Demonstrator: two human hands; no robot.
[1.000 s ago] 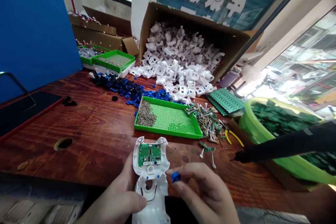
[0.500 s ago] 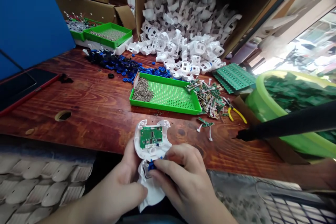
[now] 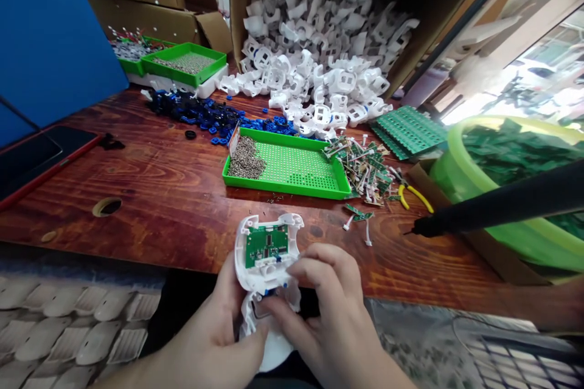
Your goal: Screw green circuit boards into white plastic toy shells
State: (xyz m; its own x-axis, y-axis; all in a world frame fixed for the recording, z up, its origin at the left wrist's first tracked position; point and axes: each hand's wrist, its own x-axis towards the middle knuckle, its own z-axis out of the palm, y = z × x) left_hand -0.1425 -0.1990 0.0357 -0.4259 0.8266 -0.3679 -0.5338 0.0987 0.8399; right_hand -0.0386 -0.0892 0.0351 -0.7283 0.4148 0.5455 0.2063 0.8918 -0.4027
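My left hand (image 3: pixel 223 328) is wrapped round a white plastic housing (image 3: pixel 269 279), its thumb lying over the lower part. A green circuit board (image 3: pixel 267 243) sits inside the housing's upper half, facing up. My right hand (image 3: pixel 333 298) grips the housing from the right, fingers bent at its edge. Its thumb presses into the lower half, against a small blue plastic part (image 3: pixel 268 293) that is mostly hidden by the thumb. The housing is held above my lap, just in front of the table edge.
A green tray (image 3: pixel 301 190) with small screws stands ahead, beside piled wired boards (image 3: pixel 365 167) and yellow-handled pliers (image 3: pixel 413 194). Blue and black parts (image 3: pixel 205 112) and white shells (image 3: pixel 310 82) lie behind. From the right juts a dark screwdriver-like tool (image 3: pixel 483 209), before a green tub (image 3: pixel 460 164).
The housing has tilted slightly in my hands. My right thumb and fingers have moved apart from their pinch on the blue part, which now sits lower and more hidden in the housing.
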